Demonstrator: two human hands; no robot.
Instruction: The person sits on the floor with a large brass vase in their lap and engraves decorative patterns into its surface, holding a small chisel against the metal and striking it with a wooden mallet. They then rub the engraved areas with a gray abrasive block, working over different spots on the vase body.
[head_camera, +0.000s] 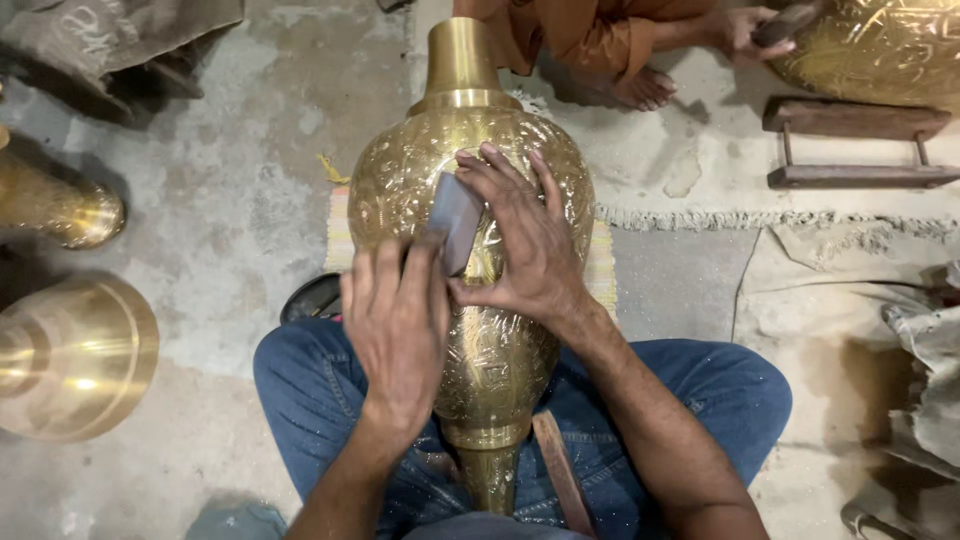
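The brass vase (470, 250) lies across the person's lap, between the knees in blue jeans (700, 400), with its neck pointing away over a striped mat (338, 235) on the concrete floor (230, 230). To the left of the vase the floor is open until two other brass pieces (70, 350), which stand well apart from it. To the right, the fringed edge of a cloth (850, 270) runs across the floor, and there is free room between it and the vase. Beyond the neck, another person's foot (640, 90) and hand (740, 28) are near, beside a wooden stand (855, 145).

The left hand (398, 325) has a closed grip on a flat grey block (455, 220), which is pressed on the round body of the vase. The right hand (530, 240) is not clenched: its fingers (500, 170) spread over the top edge of the block and touch the engraved surface, while the thumb rests on the vase below the block.
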